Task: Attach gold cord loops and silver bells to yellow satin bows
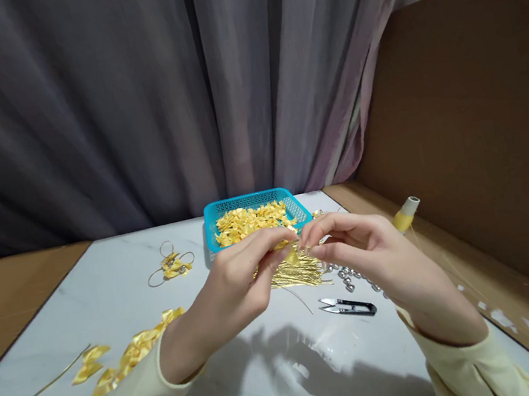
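My left hand (232,291) is raised over the middle of the table, with a small yellow satin ribbon piece (293,258) pinched between thumb and fingers. My right hand (373,240) meets it from the other side, thumb and fingertips closed together beside the ribbon. What those right fingertips hold is too small to make out. Beneath both hands lies a bundle of gold wire ties (307,273). Behind them is a blue plastic basket (247,198) with many yellow ribbon pieces (243,223). Black-handled thread snips (356,307) lie below my right hand.
Silver beads (348,278) are scattered by my right hand. A yellow thread spool (405,215) stands at right. Ribbon bows (137,347) line my left forearm, near a bent gold wire (44,394). Wire loops with bows (173,265) lie farther back. Cardboard walls (480,121) flank the table.
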Demonstrator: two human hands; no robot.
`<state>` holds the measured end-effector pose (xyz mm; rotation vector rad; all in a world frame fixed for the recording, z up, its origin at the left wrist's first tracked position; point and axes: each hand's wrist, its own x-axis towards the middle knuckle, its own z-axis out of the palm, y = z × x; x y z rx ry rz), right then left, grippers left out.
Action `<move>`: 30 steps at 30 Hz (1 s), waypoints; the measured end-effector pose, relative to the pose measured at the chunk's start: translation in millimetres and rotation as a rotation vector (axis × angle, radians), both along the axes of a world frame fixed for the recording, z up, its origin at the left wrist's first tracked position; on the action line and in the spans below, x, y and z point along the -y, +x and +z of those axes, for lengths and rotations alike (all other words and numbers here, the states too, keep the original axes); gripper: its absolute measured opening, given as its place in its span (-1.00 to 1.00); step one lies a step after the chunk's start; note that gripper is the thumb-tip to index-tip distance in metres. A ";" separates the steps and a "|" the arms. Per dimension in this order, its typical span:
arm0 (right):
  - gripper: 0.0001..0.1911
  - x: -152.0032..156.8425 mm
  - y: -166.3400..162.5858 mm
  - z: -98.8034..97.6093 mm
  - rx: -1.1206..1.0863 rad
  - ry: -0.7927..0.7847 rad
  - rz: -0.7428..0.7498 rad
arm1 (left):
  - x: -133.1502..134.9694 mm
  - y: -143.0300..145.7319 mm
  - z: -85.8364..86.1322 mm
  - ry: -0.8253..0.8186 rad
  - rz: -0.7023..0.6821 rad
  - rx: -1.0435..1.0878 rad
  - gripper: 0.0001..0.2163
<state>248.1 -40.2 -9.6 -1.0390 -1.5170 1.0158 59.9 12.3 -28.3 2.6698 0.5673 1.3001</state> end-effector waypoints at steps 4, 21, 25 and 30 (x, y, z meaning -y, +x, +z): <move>-0.94 -0.2 0.6 0.2 -0.031 -0.044 0.038 | 1.0 0.5 1.8 0.025 -0.016 0.013 -0.80; -0.95 -4.6 -2.8 -2.0 0.120 0.076 -0.009 | 6.9 2.7 -1.1 0.011 0.087 0.046 -0.81; -0.90 -3.7 -8.5 -8.0 0.278 0.413 -0.231 | 7.6 3.3 -1.6 -0.013 0.110 0.033 -0.80; -0.84 -9.4 -12.7 -15.8 0.373 0.698 -0.333 | 7.9 3.2 -2.5 -0.050 0.117 0.002 -0.81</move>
